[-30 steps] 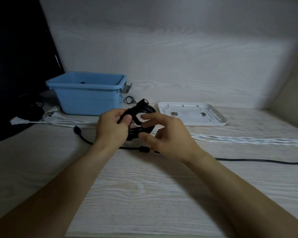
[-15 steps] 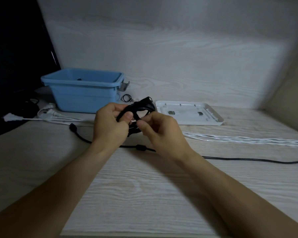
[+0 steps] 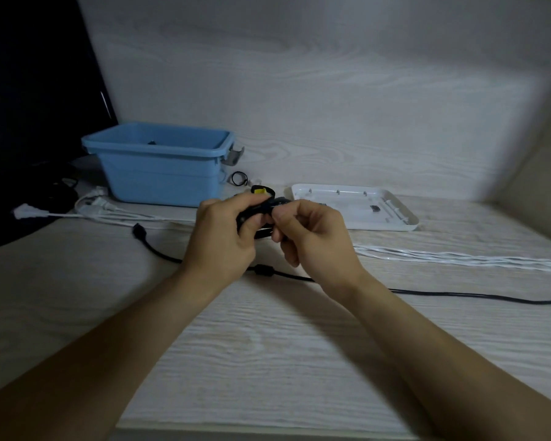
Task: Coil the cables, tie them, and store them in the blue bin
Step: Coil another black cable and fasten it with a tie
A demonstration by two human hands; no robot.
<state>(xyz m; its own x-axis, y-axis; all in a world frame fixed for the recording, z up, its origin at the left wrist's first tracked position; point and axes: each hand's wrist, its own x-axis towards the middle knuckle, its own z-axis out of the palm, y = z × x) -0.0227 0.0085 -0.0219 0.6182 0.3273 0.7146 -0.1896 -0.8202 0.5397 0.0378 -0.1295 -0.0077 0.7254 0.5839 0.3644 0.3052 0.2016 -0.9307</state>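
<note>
So I've got the coiled black cable (image 3: 261,214) squeezed in my left hand (image 3: 223,230), fingers wrapped round the bundle, held just above the desk (image 3: 268,345) near its middle. My right hand (image 3: 312,230) is pinching what looks like the tie strap at the coil's right side, thumb and forefinger closed on it. A yellow-tipped plug (image 3: 259,190) pokes up at the top. The blue bin (image 3: 163,167) sits toward the back left corner, up and left of my fingers, so the left hand's nearer for the drop. Another black cable (image 3: 458,294) and a white cable (image 3: 458,257) lie loose on the desk.
</note>
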